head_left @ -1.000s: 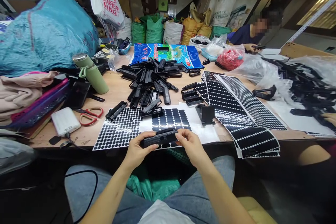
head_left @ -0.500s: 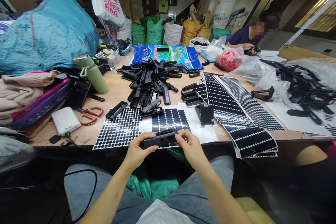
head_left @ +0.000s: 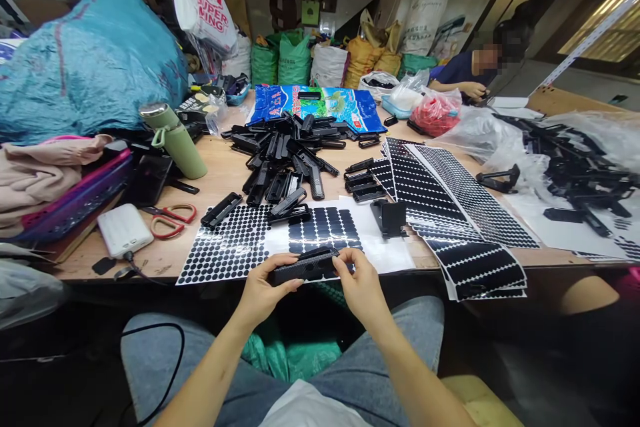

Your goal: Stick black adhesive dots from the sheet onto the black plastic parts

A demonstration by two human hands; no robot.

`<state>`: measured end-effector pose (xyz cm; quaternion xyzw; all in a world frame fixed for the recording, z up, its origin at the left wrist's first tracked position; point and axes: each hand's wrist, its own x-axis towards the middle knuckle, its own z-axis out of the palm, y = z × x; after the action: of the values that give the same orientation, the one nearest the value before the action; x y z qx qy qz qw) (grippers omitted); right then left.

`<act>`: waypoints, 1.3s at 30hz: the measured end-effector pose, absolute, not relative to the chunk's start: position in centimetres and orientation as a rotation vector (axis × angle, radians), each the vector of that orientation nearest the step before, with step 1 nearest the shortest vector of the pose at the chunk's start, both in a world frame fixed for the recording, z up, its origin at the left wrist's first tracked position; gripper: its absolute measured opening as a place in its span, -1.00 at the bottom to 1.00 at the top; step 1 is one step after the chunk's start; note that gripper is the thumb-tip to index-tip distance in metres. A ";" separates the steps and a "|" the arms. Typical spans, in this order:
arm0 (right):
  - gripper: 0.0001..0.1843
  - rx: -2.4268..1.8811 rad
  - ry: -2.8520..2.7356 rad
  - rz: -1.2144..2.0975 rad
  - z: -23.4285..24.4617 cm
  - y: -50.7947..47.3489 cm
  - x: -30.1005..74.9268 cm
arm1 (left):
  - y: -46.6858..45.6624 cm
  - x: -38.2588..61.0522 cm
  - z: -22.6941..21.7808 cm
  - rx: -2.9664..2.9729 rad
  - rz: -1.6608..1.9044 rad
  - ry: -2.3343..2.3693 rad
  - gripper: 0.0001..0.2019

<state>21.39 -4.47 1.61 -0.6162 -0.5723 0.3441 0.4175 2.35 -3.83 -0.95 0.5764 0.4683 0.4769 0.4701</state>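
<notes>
Two bare hands are in front of me, and both hold one black piece [head_left: 287, 272] with a woven-looking surface. The left hand [head_left: 264, 285] grasps its left end, with the thumb on the near side and the fingers over the far side. The right hand [head_left: 361, 281] pinches the right end between thumb and forefinger. So the piece is between the hands, at the near edge of the table [head_left: 220, 177]. On its near face I notice a dark round spot, but whether it is a hole or a sticker I cannot tell.

The step in hand, I judge, is a fine finger work on this piece. The next move would call for a steady left hold and a light, exact touch of the right fingertips.

Just beyond the grip lies a sheet of black rectangles [head_left: 325, 227]; to the left of it is a sheet of round dots [head_left: 225, 250]. Behind these there is a pile of similar black parts [head_left: 287, 147], and to the right of the grip, a stack of patterned sheets [head_left: 430, 187].

About writing: far beyond the grip and to the left, a white plastic bag [head_left: 206, 3] says "SUPER" in red; the word below is not certain for me. Past the pile, a blue printed bag [head_left: 361, 107] carries characters too unclear to read.
</notes>
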 end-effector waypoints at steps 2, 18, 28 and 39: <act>-0.81 -1.555 -1.454 0.857 1.3 -4.3 21.2 | -4.1 2.0 -1.0 1.375 1.164 1.154 -0.72; -0.94 -1.387 -2.387 0.926 -0.6 4.8 10.5 | -7.7 -0.9 -0.9 1.221 0.885 1.227 -0.55; -0.88 -1.335 -1.829 1.099 4.0 -3.3 17.0 | -5.7 0.0 0.0 1.253 1.121 1.192 -0.32; -0.88 -1.385 -1.773 1.058 2.7 -3.6 17.3 | -6.4 1.2 -0.4 1.361 1.095 1.180 -0.37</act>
<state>17.25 -3.60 2.65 -0.5275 -0.6753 0.4027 0.3217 1.17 -6.36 -0.42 0.5614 0.4866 0.4516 0.4942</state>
